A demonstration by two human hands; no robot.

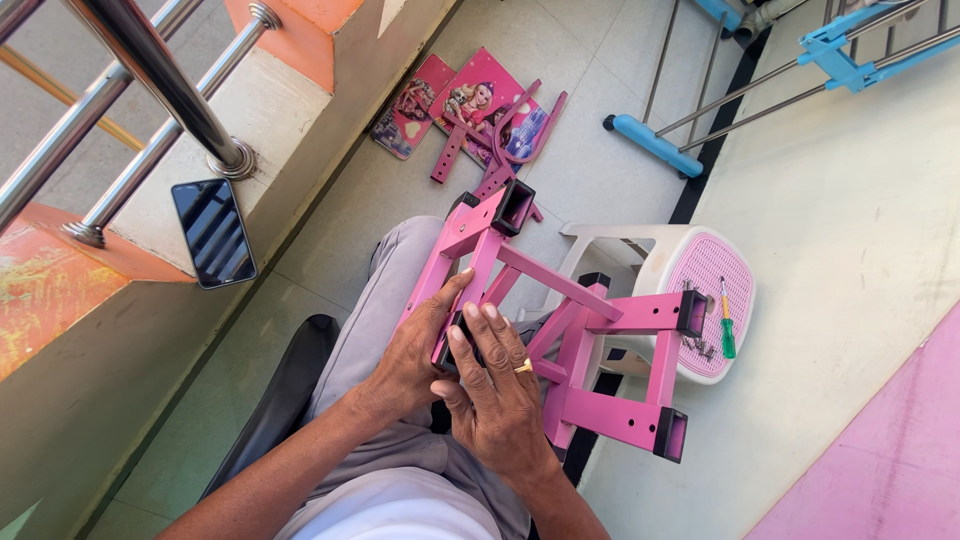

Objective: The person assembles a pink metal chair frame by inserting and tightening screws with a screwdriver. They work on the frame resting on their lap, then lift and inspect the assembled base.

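Both hands are on the pink metal frame (560, 330) resting across the lap: left hand (415, 350) in a grasping grip on a bar, right hand (495, 385) clenched around a black end cap. A green screwdriver (727, 325) lies on the white stool (660, 265) just beside it.
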